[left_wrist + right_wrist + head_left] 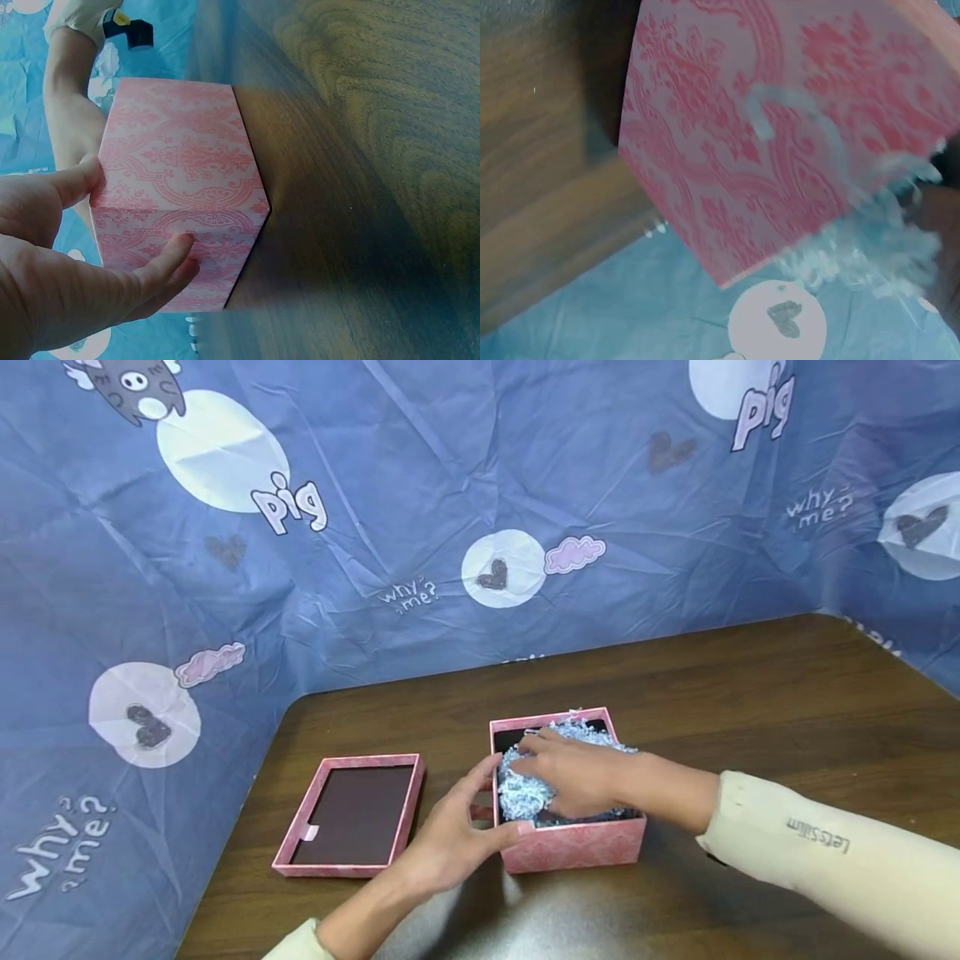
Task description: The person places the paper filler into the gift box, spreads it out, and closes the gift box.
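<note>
**Two hands at one open pink box**

The left hand (450,839) steadies the pink patterned cardboard box (577,847) at its near left corner: the thumb lies along the near wall and the fingers reach up the left wall, loosely bent against the card rather than wrapped round it. The left wrist view shows thumb and fingertips (176,251) pressed on the outer pattern.

The right hand (573,772) lies palm down inside the box, fingers spread over one heap of pale blue-white shredded paper filling (517,797); whether it pinches any shreds cannot be told.

The box stands open near the middle of the dark brown wooden table (750,693). One pink lid with a dark inside (352,814) lies upturned just left of the box, apart from it. A blue cartoon-printed cloth (375,527) hangs behind the far and left edges.
</note>
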A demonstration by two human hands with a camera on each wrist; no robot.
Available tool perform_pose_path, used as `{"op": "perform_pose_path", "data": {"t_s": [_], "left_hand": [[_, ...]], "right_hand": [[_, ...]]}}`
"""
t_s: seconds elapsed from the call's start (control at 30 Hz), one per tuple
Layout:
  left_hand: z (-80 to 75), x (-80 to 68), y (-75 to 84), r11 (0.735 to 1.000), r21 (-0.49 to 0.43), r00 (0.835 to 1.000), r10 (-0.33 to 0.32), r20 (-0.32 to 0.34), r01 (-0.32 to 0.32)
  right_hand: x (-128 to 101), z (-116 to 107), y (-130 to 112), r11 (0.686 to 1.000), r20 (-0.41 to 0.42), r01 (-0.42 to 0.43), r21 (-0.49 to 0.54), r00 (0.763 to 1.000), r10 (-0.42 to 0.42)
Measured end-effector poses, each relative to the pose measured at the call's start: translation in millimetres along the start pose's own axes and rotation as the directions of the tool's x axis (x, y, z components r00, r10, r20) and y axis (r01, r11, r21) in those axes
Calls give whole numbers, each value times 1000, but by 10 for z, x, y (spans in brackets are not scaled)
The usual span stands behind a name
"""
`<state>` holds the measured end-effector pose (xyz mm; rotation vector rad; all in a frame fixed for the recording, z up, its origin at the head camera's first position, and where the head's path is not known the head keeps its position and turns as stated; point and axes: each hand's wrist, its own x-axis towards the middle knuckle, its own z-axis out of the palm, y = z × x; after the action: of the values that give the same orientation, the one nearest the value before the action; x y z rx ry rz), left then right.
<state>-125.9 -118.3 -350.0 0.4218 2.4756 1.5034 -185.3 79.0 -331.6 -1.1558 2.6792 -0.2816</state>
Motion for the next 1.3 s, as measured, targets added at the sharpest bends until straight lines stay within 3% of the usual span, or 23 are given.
{"op": "perform_pose_path", "data": {"t_s": [0.4,0.93,1.1,1.3], "left_hand": [[-3,-13,16,1000,13,1000,8,5,-8],[-13,-15,14,1000,-5,1000,-7,9,7],[-18,-16,11,1000,-21,1000,-7,11,7],[-3,-7,10,1000,-16,1000,-6,10,7]], "right_hand": [[-206,-117,12,997,-88,28,-77,996,-35],[-474,-222,183,996,-149,14,-85,988,-26],[-485,-142,200,999,-106,21,-30,994,-24],[-442,-58,129,999,9,24,30,1000,-24]]}}
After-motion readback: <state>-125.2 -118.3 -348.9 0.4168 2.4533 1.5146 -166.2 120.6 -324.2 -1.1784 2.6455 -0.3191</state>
